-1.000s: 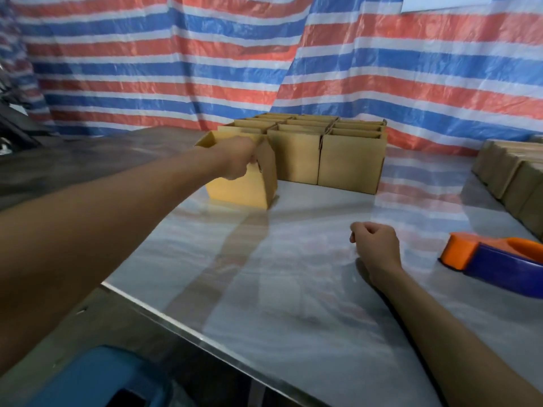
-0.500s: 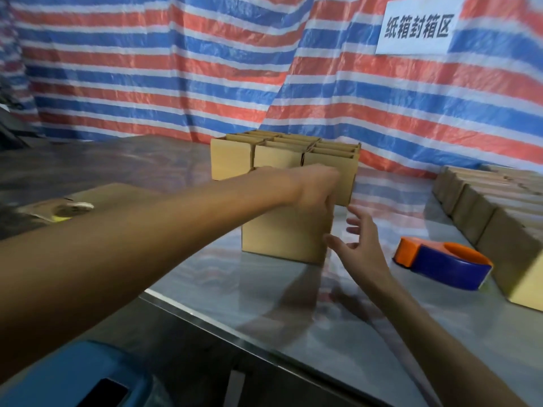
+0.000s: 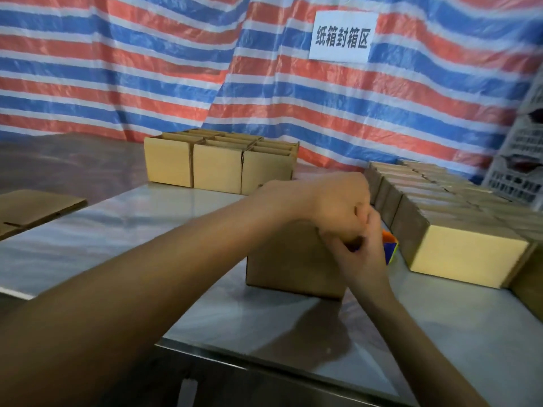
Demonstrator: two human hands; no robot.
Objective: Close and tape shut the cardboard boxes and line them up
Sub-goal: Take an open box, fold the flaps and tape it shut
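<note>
The table (image 3: 141,230) has its near edge running across the lower middle of the frame, and bare top lies between that edge and the cardboard box (image 3: 291,259), which stands just right of centre. The left forearm crosses from the lower left. The left hand (image 3: 335,207) lies over the box's top with its fingers curled down at the upper right corner, gripping it. The right hand (image 3: 363,254) comes up from the lower right with its fingers curled against that same corner, touching the left hand; whether it has hold of a flap cannot be seen.

Just behind the right hand a sliver of the orange and blue tape dispenser (image 3: 390,245) shows, in the narrow gap before the closed boxes (image 3: 467,254) lined up along the right. Left of the box the tabletop is open as far as a flat cardboard (image 3: 32,210) at the left edge. Farther back, centre left, open boxes (image 3: 217,168) stand packed side by side. Behind hangs a striped tarpaulin (image 3: 147,69) with a white sign (image 3: 342,35).
</note>
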